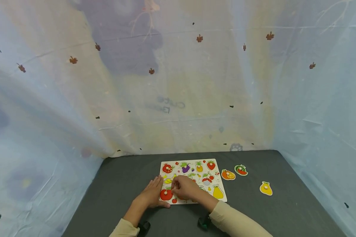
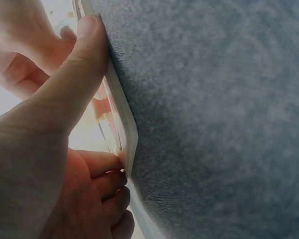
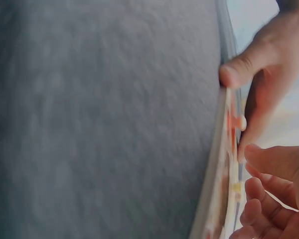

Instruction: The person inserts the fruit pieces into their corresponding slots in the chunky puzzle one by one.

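A white fruit puzzle board [image 1: 199, 186] lies on the dark table. My left hand [image 1: 152, 192] rests against its near left corner, fingers straight along the left side and thumb at the front edge. In the left wrist view, the left thumb [image 2: 74, 74] lies along the board's edge. Over the lower middle of the board is my right hand [image 1: 185, 188], its fingers bent and their tips close to the tomato piece [image 1: 166, 194]. Whether those fingertips pinch anything is hidden. In the right wrist view, the right thumb [image 3: 269, 159] is just above the board, near a small knob [image 3: 242, 122].
Right of the board lie three loose pieces: an orange [image 1: 228, 174], a watermelon slice [image 1: 241, 170] and a yellow pear [image 1: 266, 188]. A printed pear [image 1: 218, 192] shows on the board's near right corner. Patterned curtains [image 1: 178, 82] surround the grey table [image 1: 118, 177].
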Demonstrator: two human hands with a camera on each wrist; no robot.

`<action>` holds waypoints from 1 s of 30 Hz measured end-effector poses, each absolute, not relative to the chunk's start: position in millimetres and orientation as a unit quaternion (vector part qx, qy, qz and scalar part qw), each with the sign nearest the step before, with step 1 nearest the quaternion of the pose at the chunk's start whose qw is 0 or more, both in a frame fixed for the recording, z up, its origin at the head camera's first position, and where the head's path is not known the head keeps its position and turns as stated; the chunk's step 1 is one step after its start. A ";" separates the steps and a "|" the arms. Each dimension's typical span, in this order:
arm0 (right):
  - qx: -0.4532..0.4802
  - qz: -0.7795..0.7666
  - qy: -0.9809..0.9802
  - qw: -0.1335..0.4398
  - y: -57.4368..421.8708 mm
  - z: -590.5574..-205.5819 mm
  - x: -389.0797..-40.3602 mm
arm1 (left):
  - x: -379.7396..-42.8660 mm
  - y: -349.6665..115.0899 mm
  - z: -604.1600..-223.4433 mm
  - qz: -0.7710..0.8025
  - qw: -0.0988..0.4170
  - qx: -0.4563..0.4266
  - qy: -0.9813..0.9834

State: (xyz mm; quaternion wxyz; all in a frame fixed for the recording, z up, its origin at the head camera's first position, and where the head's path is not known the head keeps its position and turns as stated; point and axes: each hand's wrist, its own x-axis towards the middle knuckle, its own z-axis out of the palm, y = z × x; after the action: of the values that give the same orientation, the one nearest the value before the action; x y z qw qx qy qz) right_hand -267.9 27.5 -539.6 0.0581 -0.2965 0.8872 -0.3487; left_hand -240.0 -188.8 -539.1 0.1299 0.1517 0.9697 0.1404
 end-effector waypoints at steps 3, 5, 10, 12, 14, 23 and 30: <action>-0.290 -0.344 0.892 0.044 35.7 -538.5 -272.2 | -240.4 -189.2 -538.9 0.142 0.131 0.150 0.970; -0.284 -0.347 0.893 0.042 41.5 -536.9 -274.0 | -240.6 -188.8 -539.5 0.140 0.132 0.149 0.970; -0.269 -0.360 0.892 0.042 57.0 -535.1 -277.1 | -240.0 -188.0 -540.1 0.147 0.130 0.145 0.970; -0.266 -0.357 0.895 0.038 63.1 -535.9 -278.6 | -239.9 -187.9 -539.7 0.154 0.129 0.144 0.969; -0.265 -0.351 0.898 0.031 69.0 -536.6 -279.5 | -239.9 -187.9 -539.3 0.157 0.131 0.143 0.968; -0.251 -0.364 0.897 0.023 97.2 -533.9 -278.2 | -240.4 -187.2 -538.3 0.154 0.146 0.138 0.967; -0.230 -0.361 0.904 0.000 123.4 -533.6 -281.7 | -239.7 -186.6 -537.9 0.147 0.141 0.136 0.969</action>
State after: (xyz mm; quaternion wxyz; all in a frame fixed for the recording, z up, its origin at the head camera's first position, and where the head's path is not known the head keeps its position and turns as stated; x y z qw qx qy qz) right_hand -281.7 123.4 -533.6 0.0002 -0.2302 0.9038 -0.3609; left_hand -239.7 -186.6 -537.9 0.1408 0.1363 0.9695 0.1475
